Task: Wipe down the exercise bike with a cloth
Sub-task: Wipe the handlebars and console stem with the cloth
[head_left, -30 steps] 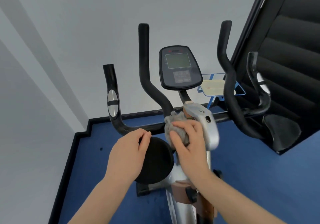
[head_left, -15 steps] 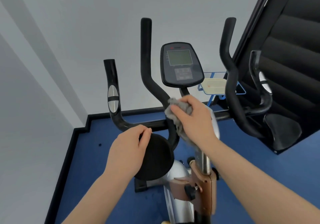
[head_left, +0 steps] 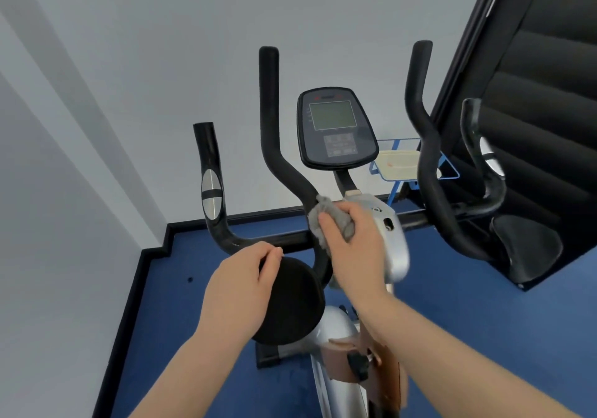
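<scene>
Bike (head_left: 392, 249) — right hand (head_left: 352, 243) is bunching the cloth (head_left: 326, 214), fingers curled round it, pressing where the handlebar (head_left: 287, 175) meets the stem. Left hand (head_left: 239, 291) is bracing on the pad (head_left: 290, 301), fingers bent over its rim. Risk — cloth is sliding off the curved bar, likely skipping the underside.

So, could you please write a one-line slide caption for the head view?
Right hand presses a grey cloth against the exercise bike's handlebar while the left hand holds the round black pad.
</scene>
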`<state>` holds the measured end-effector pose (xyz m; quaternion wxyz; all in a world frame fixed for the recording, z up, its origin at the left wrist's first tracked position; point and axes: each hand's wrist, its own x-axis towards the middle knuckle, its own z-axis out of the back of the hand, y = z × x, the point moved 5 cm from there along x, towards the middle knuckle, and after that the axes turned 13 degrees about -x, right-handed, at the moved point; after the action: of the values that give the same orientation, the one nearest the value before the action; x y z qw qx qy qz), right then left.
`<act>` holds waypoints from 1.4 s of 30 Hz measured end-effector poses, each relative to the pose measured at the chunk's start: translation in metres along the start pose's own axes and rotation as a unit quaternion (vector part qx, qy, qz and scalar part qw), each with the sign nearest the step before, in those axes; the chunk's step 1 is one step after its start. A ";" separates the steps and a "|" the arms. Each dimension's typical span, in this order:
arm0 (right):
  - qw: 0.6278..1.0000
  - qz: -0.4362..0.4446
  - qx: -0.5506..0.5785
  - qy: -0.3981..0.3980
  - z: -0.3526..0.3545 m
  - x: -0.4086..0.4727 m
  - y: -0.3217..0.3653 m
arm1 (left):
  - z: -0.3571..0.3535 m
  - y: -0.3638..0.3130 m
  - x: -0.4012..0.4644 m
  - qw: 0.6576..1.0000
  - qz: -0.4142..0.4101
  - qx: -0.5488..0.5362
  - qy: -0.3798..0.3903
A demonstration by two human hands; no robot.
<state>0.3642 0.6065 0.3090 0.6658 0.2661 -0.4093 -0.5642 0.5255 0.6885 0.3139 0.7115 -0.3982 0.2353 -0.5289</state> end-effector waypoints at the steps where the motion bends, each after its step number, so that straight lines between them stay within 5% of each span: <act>1: 1.000 0.013 -0.014 0.008 0.005 -0.013 -0.004 | 0.000 0.000 0.000 1.000 -0.001 -0.003 0.000; 4: 0.996 0.032 -0.058 0.054 0.013 -0.005 -0.007 | -0.001 0.000 0.000 1.000 -0.006 0.002 0.001; 10: 1.000 0.007 -0.030 -0.001 0.005 -0.012 -0.003 | -0.001 -0.001 0.001 1.000 -0.014 0.014 0.004; 13: 0.996 0.029 -0.069 0.046 0.022 -0.023 -0.013 | -0.001 0.000 0.002 1.000 -0.014 0.007 0.000; 19: 0.986 0.025 -0.162 -0.004 0.011 0.009 -0.005 | -0.001 -0.001 0.002 1.000 -0.010 0.003 0.002; 34: 0.993 -0.014 -0.085 0.080 0.014 -0.014 -0.012 | -0.002 0.000 0.002 1.000 -0.017 0.001 -0.005; 42: 0.994 0.000 -0.092 0.060 0.000 0.002 0.003 | -0.002 -0.002 0.003 1.000 -0.019 0.003 0.001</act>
<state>0.3661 0.6051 0.3117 0.7109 0.2365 -0.3151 -0.5826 0.5243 0.6852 0.3147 0.7020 -0.4005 0.2266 -0.5435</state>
